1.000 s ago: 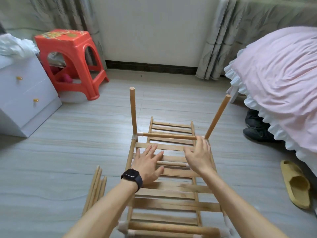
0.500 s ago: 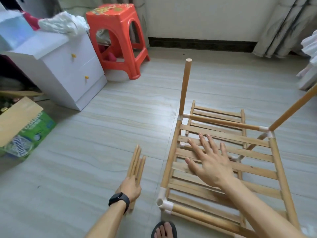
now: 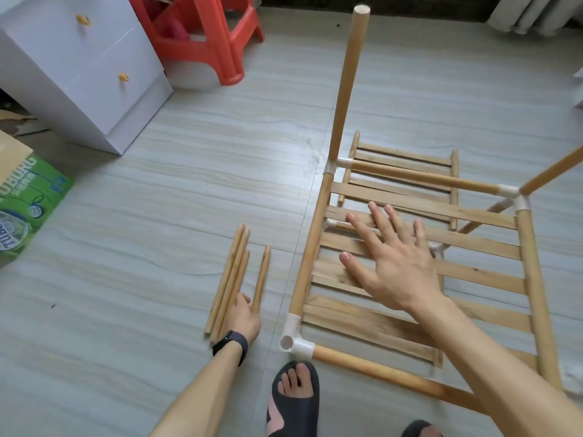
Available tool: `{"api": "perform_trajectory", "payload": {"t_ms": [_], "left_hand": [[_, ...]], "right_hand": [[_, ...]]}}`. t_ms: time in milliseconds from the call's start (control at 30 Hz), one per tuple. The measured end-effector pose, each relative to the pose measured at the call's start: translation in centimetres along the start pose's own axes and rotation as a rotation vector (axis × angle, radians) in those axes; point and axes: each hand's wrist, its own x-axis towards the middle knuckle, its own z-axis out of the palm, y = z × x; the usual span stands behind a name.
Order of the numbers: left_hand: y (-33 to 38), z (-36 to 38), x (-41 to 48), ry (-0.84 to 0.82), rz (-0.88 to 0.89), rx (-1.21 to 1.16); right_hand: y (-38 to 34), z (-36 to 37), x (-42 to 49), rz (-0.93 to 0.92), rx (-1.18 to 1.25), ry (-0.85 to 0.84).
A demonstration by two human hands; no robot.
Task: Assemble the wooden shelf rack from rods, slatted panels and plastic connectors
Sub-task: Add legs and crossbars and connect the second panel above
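The part-built rack lies on the floor: a slatted panel (image 3: 473,244) framed by rods joined with white plastic connectors (image 3: 295,340). One upright rod (image 3: 347,80) stands at the far left corner, and another (image 3: 552,171) leans out at the far right. A second slatted panel (image 3: 407,159) lies underneath, further back. My right hand (image 3: 394,263) rests flat on the slats with its fingers spread. To the left of the rack, several loose rods (image 3: 228,279) lie on the floor. My left hand (image 3: 243,316) grips their near ends, its fingers curled out of sight.
A white drawer cabinet (image 3: 79,74) and a red plastic stool (image 3: 202,42) stand at the back left. A green cardboard box (image 3: 25,200) sits at the left edge. My foot in a dark slipper (image 3: 293,395) is beside the rack's near corner.
My left hand left the slatted panel and went down to the loose rods on the floor. One rod now lies apart from the bundle. My right hand stayed on the slats.
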Motion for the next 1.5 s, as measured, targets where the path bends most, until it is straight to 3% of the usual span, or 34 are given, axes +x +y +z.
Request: {"api": "perform_trajectory", "payload": {"t_ms": [67,200,267,367,500,667,800,900,1067,1200,1400,1500], "left_hand": [[1.5,-2.0,-0.6,-0.003,0.042,-0.147],[5.5,-8.4,-3.5,0.117,0.289,-0.332],[7.9,-11.8,-5.8,0.087,0.401,-0.423],[12.5,-16.0,-11.0,-0.165,0.546,-0.591],[18.5,-16.4,-17.4,-0.360,0.813,-0.391],[24.1,-8.6,-23.2,-0.288,1.218,0.066],[23.7,-2.5,-23.2,-0.245,1.275,0.625],[22.0,0.9,-20.9,-0.206,1.255,0.867],[20.8,2.9,-19.6,-0.127,1.263,0.845],[20.9,2.9,-19.5,-0.123,1.269,0.820],[20.8,3.0,-19.5,-0.113,1.256,0.795],[20.8,3.0,-19.3,-0.101,1.248,0.820]], "right_hand": [[-0.1,-0.2,-0.2,-0.002,0.008,-0.014],[0.1,-1.0,-0.4,-0.016,0.115,-0.043],[0.1,-2.4,-0.6,0.020,0.326,-0.069],[-0.4,-6.2,-1.9,0.125,0.812,-0.066],[-0.8,-11.7,-5.3,0.126,1.392,0.165],[3.4,-15.4,-11.9,0.357,1.975,0.622],[8.2,-14.0,-19.1,0.503,1.897,0.874],[9.8,-12.6,-22.8,0.541,1.880,0.970],[10.3,-11.2,-23.8,0.518,1.859,1.053],[10.2,-11.3,-23.2,0.472,1.684,1.079],[9.5,-9.9,-23.3,0.120,1.565,0.799],[8.6,-8.4,-23.8,0.032,1.534,0.727]]}}
